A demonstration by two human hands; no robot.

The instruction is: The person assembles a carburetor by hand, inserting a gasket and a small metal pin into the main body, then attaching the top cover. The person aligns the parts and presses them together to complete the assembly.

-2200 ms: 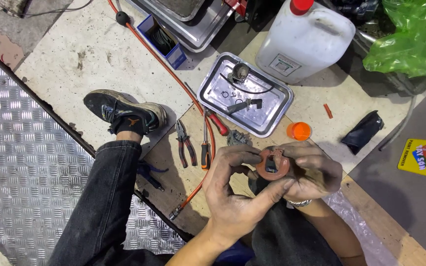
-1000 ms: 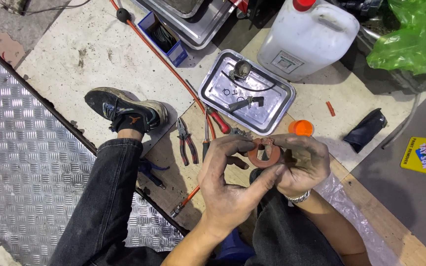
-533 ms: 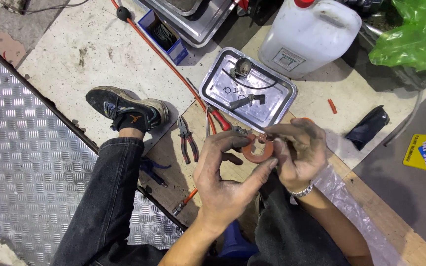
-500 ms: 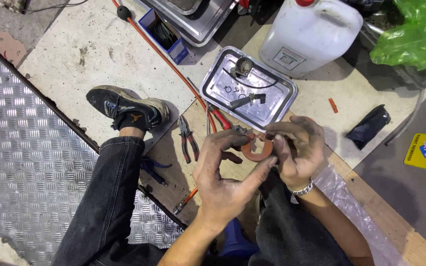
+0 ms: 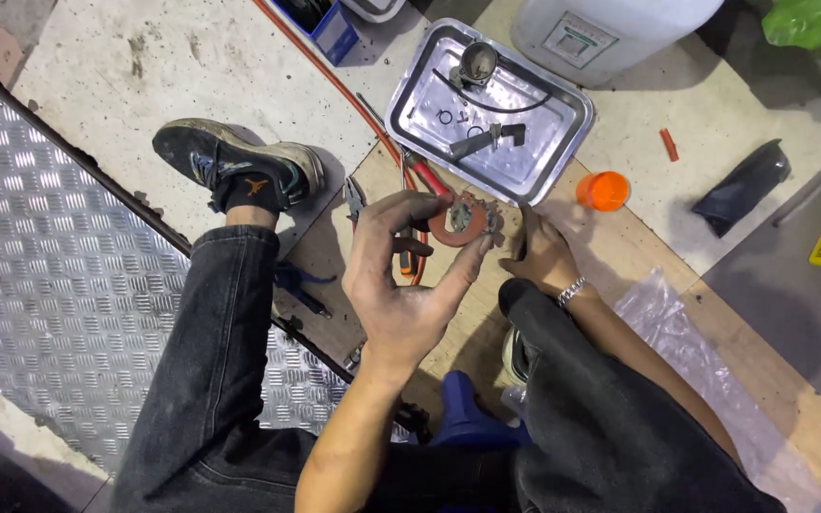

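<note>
Seen from the head camera, looking down over a person seated on a workshop floor, dark-trousered knees spread to either side.

Half a second earlier both hands had met around a reddish-brown ring-shaped part held up between them. By this moment the right hand had let go and dropped away, leaving the ring with the left hand alone, so the part's weight had passed to one hand.

The left hand (image 5: pixel 401 275) was raised, palm towards the camera, thumb and fingers curled into an arch and pinching the reddish-brown ring (image 5: pixel 458 220) by its rim at the fingertips. Small metal pieces showed at the ring's centre and right edge; what they were could not be told.

The right hand (image 5: pixel 536 252) lay lower, just right of the ring and apart from it, fingers loosely extended and pointing down towards the wooden board (image 5: pixel 620 237). It held nothing that could be seen, and whether its fingertips touched the board could not be told. A metal bracelet circled its wrist.

Beyond the hands stood a shallow metal tray (image 5: pixel 563 157) holding small parts and thin rubber rings. An orange cap (image 5: pixel 602 190) sat on the board right of the tray. Pliers (image 5: pixel 355 198) and a red-handled screwdriver (image 5: pixel 427 176) lay left of the ring, near a black shoe (image 5: pixel 239 171).
</note>
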